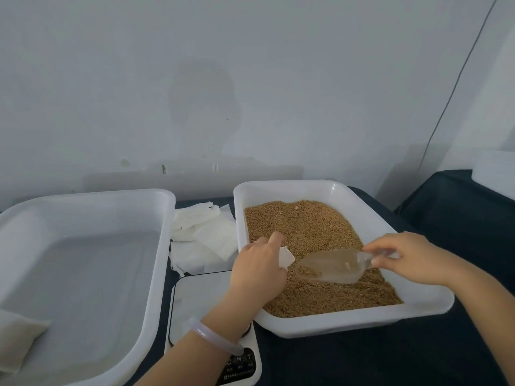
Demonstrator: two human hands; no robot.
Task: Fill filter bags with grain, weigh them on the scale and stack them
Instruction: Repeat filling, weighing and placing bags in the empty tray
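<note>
A white tray (359, 210) on the right holds brown grain (312, 227). Over the grain my left hand (259, 266) grips a small white filter bag (287, 257), most of it hidden behind the fingers. My right hand (407, 257) pinches the handle of a clear plastic scoop (334, 267) with a little grain in it, its mouth pointing at the bag. A white scale (195, 299) lies under my left forearm. Empty filter bags (206, 238) are piled between the trays. One filled bag (16, 341) lies in the left white tray (156, 246).
A dark cloth (362, 358) covers the table. A pale wall (250, 79) stands close behind the trays, with a thin cable (457, 87) running down it at the right. A white box (496, 168) sits at the far right.
</note>
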